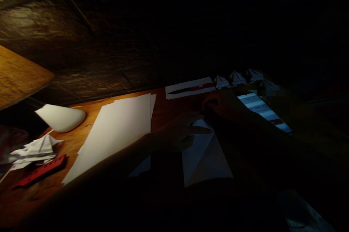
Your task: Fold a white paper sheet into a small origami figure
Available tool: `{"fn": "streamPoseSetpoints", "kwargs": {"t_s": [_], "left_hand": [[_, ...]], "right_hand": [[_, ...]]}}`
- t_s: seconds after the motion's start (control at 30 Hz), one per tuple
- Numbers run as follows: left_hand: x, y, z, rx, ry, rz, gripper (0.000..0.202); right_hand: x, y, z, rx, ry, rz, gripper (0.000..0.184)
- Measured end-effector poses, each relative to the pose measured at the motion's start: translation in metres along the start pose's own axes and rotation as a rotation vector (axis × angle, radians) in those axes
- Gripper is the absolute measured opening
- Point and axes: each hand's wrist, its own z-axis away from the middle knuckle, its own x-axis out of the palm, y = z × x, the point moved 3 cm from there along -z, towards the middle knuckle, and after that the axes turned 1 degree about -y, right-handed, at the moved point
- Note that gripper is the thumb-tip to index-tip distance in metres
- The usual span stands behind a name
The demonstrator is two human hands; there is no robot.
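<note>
A creased sheet of paper (208,164) lies on the dark middle of the table, with diagonal fold lines across it. My left hand (181,132) rests flat on its upper left part, the fingers stretched out over it. At the sheet's far end is my right hand (215,103), its fingers curled together in a pinch at the paper. Deep shadow hides the fingertips and the exact grip there.
Left of my hands lies a stack of white paper (122,119). Behind are a red-handled knife (191,88) on a paper strip and several folded paper shapes (237,78). A lit phone (263,110) is rightward; a white lamp base (62,117), crumpled paper (38,150) and red object (40,172) are leftward.
</note>
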Motion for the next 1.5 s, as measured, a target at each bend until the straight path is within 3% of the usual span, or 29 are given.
{"fn": "streamPoseSetpoints", "kwargs": {"t_s": [0.4,0.93,1.5], "left_hand": [[0.0013,-0.0028,0.0000,0.005,-0.004,-0.003,0.061],[0.0015,-0.0002,0.0025,0.008,-0.028,-0.048,0.061],[0.0016,-0.0004,0.0027,0.066,0.020,-0.040,0.059]], "right_hand": [[-0.0022,0.0019,-0.0010,-0.076,-0.095,0.048,0.041],[-0.0019,-0.0022,0.0034,-0.120,-0.085,0.091,0.020],[-0.0029,-0.0042,0.0019,-0.097,-0.070,0.027,0.019]]}}
